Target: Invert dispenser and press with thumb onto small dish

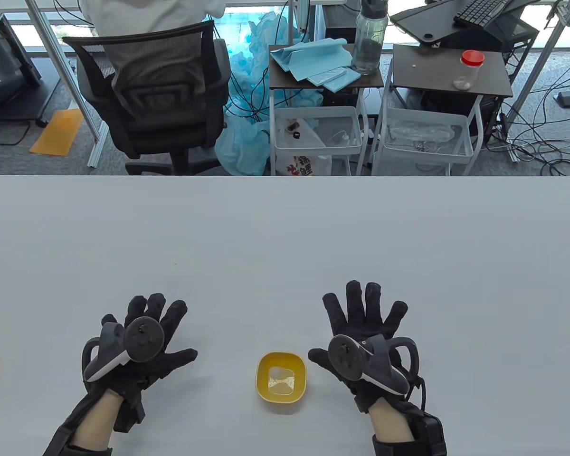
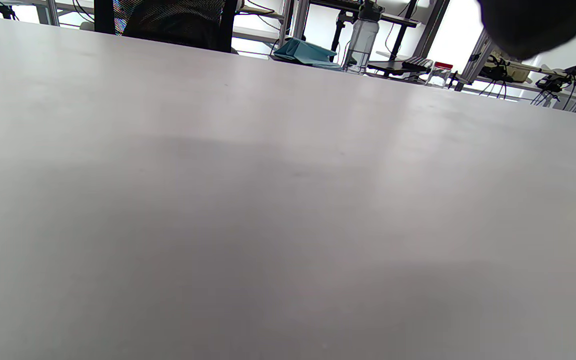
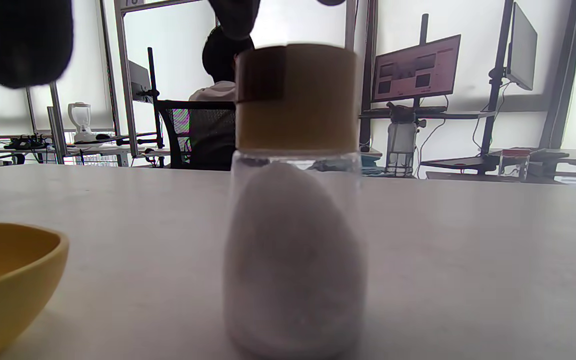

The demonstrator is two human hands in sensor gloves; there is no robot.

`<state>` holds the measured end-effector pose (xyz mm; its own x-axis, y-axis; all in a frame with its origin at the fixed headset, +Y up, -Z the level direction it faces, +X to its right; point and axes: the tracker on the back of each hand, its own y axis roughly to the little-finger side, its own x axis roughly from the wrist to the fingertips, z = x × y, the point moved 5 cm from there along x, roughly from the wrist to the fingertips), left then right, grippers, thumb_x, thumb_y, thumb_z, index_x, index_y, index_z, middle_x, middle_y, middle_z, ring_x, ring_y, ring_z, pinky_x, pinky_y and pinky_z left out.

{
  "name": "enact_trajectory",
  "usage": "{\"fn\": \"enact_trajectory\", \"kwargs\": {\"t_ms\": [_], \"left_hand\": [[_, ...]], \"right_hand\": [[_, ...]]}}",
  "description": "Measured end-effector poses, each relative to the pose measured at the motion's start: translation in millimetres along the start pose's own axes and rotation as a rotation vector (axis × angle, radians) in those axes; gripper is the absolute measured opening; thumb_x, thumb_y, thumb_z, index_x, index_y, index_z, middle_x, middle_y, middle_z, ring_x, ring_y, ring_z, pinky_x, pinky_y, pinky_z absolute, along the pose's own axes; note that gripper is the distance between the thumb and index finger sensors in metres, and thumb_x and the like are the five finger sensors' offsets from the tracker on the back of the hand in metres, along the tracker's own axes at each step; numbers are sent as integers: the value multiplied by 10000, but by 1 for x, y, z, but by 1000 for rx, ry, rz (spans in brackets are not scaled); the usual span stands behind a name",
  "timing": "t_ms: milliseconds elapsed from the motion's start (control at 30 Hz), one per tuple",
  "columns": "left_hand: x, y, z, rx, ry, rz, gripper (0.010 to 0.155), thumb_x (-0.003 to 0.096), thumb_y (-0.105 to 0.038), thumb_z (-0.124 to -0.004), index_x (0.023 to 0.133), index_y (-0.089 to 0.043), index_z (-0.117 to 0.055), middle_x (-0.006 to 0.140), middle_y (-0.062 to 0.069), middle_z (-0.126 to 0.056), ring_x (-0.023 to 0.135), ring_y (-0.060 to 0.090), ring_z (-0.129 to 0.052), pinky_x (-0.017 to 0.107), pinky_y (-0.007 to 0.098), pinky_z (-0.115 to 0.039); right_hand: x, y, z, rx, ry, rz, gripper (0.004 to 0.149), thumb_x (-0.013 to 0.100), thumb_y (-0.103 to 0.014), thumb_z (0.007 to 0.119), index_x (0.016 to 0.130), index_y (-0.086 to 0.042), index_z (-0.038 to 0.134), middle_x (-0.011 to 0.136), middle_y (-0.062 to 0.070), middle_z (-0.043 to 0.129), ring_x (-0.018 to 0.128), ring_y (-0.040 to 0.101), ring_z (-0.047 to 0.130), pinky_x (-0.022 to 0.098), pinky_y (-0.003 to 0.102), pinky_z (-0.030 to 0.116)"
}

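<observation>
A small yellow dish (image 1: 261, 380) with some white powder in it sits on the grey table near the front, between my hands. The dispenser (image 3: 295, 225), a clear jar of white powder with a tan cap (image 3: 295, 95), stands upright on the table in the right wrist view, just right of the dish (image 3: 8, 280). In the table view my right hand hides it. My right hand (image 1: 335, 332) is spread open above the dispenser and holds nothing. My left hand (image 1: 171, 332) is spread open, palm down, left of the dish, empty. One fingertip (image 2: 533, 25) shows in the left wrist view.
The grey table (image 1: 285, 237) stretches far ahead of both hands to its back edge. Beyond it stand an office chair (image 1: 156, 95) and two side carts (image 1: 323, 80) with a water bottle and a red-lidded jar.
</observation>
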<state>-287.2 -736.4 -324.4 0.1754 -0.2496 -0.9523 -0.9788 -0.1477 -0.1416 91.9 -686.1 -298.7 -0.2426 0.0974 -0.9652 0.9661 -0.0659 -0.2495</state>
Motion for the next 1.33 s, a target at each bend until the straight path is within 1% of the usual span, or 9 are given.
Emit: {"fn": "enact_trajectory", "kwargs": {"t_ms": [200, 433, 500, 567, 1067, 1333], "left_hand": [[2, 1, -1, 4, 8, 5, 905, 456, -824, -680, 1097, -486, -138, 1253, 13, -84, 1184, 461, -99, 683, 837, -171], [4, 3, -3, 7, 18, 17, 904, 457, -824, -680, 1097, -486, -140, 1249, 16, -72, 1183, 461, -93, 683, 837, -172], [5, 3, -3, 7, 21, 20, 904, 458, -824, -678, 1098, -484, -139, 1249, 15, -71, 1182, 462, -93, 683, 837, -171], [5, 3, -2, 7, 23, 22, 904, 457, -824, -679, 1097, -485, -139, 1249, 16, -71, 1182, 464, -94, 683, 837, -172], [4, -1, -3, 15, 39, 13, 904, 458, -823, -679, 1096, -486, -134, 1249, 14, -73, 1183, 462, -93, 684, 837, -171], [6, -2, -5, 21, 54, 5, 911, 454, -830, -679, 1096, -486, -132, 1251, 16, -70, 1182, 465, -90, 682, 838, -168]], "right_hand": [[0, 7, -1, 52, 5, 2, 1040, 436, -761, 696, 1196, -188, 277, 1193, 261, 88, 1036, 570, 7, 604, 862, 111], [-1, 5, 3, 62, 5, -18, 1039, 434, -761, 697, 1194, -186, 284, 1191, 261, 92, 1034, 570, 9, 602, 861, 115], [0, 3, 6, 68, -13, -22, 1038, 435, -759, 699, 1194, -181, 289, 1192, 267, 102, 1033, 571, 12, 601, 861, 116], [0, 1, 10, 60, -34, -27, 1041, 435, -759, 698, 1194, -181, 282, 1191, 266, 97, 1033, 569, 7, 601, 860, 112], [-1, -3, 14, 60, -34, -35, 1037, 433, -754, 701, 1189, -179, 284, 1187, 261, 94, 1030, 568, 6, 602, 859, 114], [0, -6, 19, 55, -59, -38, 1036, 434, -750, 703, 1188, -184, 273, 1187, 257, 87, 1030, 565, 1, 603, 858, 112]]}}
